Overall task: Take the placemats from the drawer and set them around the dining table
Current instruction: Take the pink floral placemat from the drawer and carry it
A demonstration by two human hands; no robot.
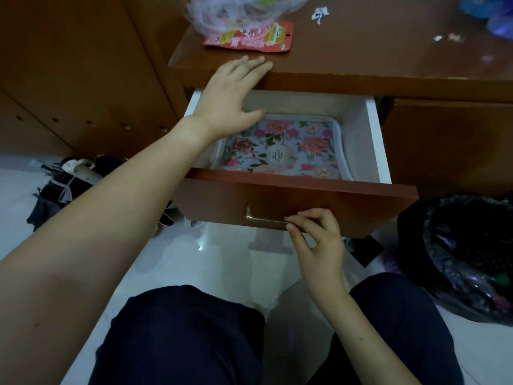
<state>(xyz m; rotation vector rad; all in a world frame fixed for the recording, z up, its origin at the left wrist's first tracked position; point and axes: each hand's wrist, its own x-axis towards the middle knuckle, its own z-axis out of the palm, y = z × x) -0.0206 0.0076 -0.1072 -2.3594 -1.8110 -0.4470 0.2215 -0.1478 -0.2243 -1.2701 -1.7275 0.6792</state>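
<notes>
The wooden drawer (361, 201) stands pulled out from under the desk top. Inside it lies a stack of floral placemats (288, 147) with pink and red flowers on pale blue, in a clear wrapper with a round label. My left hand (233, 90) hovers flat over the drawer's back left corner, fingers spread and resting at the desk edge, holding nothing. My right hand (313, 234) pinches the brass drawer handle (263, 219) at its right end.
On the desk top (388, 51) lie a red snack packet (249, 37), a clear plastic bag and paper scraps. A bin with a black liner (466, 254) stands on the floor to the right. Dark clothing and an umbrella (63, 184) lie at the left. My knees are below.
</notes>
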